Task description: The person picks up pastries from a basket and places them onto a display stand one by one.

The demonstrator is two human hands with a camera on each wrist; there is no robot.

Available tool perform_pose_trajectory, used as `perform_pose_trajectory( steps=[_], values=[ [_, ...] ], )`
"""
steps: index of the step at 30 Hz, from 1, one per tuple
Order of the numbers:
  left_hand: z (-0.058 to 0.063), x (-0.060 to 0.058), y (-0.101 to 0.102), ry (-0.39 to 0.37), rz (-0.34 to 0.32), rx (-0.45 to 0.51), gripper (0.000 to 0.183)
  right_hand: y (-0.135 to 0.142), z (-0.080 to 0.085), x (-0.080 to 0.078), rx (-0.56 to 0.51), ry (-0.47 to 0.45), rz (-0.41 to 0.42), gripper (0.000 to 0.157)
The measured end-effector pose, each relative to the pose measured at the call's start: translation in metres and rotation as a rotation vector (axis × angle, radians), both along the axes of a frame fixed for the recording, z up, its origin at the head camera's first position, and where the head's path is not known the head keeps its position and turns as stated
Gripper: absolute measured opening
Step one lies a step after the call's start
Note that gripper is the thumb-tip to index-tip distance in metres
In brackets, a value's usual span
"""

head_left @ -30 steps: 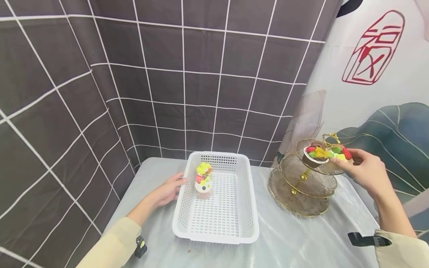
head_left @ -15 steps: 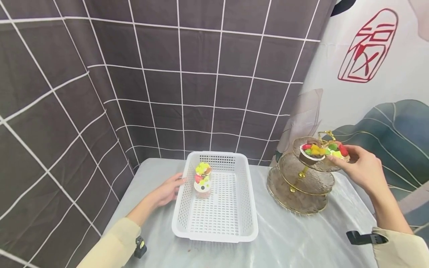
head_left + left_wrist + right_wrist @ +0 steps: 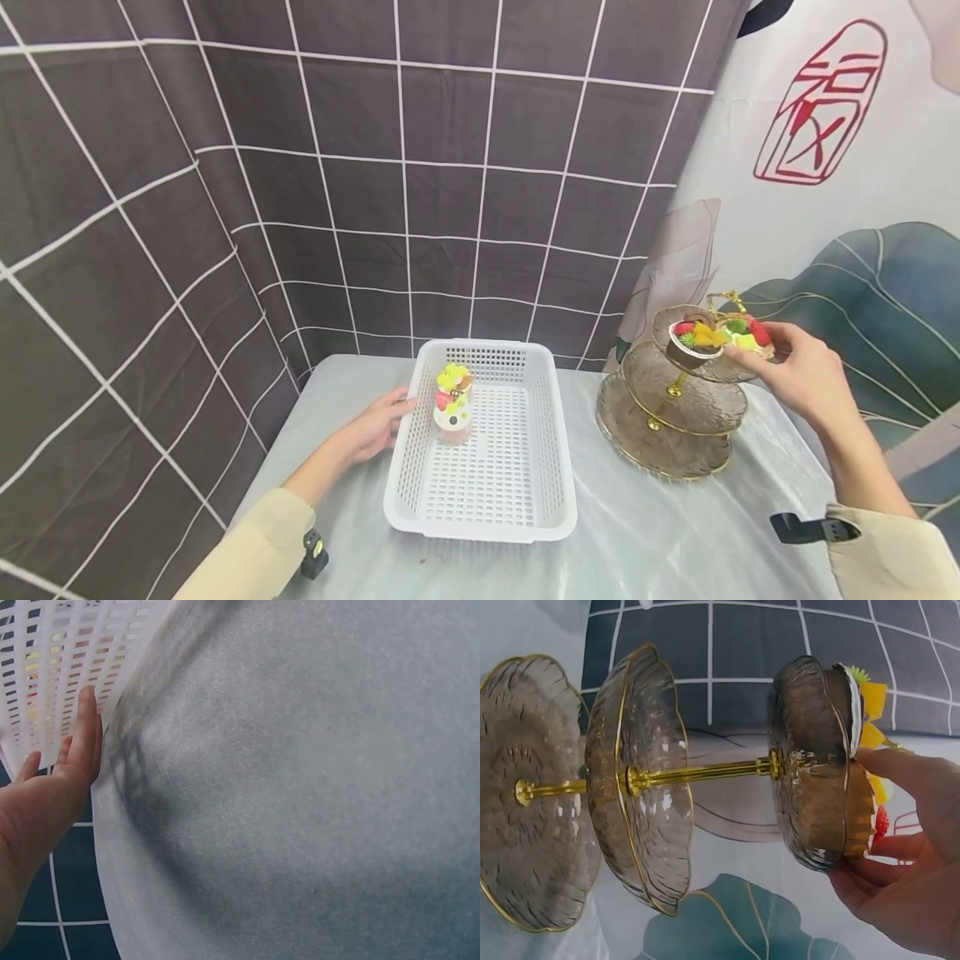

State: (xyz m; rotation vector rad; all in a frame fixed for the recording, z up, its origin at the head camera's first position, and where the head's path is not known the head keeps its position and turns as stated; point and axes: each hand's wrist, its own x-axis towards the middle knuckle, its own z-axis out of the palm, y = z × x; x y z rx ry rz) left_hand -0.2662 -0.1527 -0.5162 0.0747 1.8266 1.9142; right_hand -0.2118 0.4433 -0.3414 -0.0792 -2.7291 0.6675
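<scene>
My right hand (image 3: 810, 371) pinches a fruit-topped cupcake (image 3: 752, 340) between thumb and fingers on the top tier of a three-tier glass stand (image 3: 708, 408). In the right wrist view its cup looks golden brown and sits within the top dish. Beside it on that tier is a dark chocolate cupcake (image 3: 692, 352) with yellow fruit pieces. On the left, my left hand (image 3: 375, 427) touches the side of a white plastic basket (image 3: 480, 533), its fingers (image 3: 87, 724) extended along the perforated wall. Inside stand two decorated cupcakes, the rear one (image 3: 455, 379) partly behind the front one (image 3: 453, 427).
A pale cloth-covered table (image 3: 630, 533) carries the basket and the stand. Dark grid-patterned fabric (image 3: 450, 200) hangs behind and at the left. A printed white curtain (image 3: 810, 233) hangs behind the stand. The stand's gold handle (image 3: 726, 302) rises from its top tier.
The view has shifted slightly, so the stand and right hand appear a little farther left. The right hand stays at the cupcake, and the left hand stays at the basket.
</scene>
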Motion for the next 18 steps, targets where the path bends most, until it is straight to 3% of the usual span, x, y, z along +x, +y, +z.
perform_pose_trajectory(
  steps=[7, 14, 18],
  values=[
    [-0.001, -0.001, -0.002, 0.003, -0.012, -0.009, 0.067, 0.001, 0.012, 0.008, -0.02, 0.014, -0.009, 0.085],
    [0.001, -0.003, -0.001, -0.001, -0.012, -0.019, 0.066, -0.034, 0.041, 0.031, -0.094, 0.263, -0.068, 0.069],
    [0.001, -0.002, -0.002, -0.003, -0.021, -0.016, 0.066, -0.065, 0.048, 0.035, -0.22, 0.348, 0.049, 0.059]
  ],
)
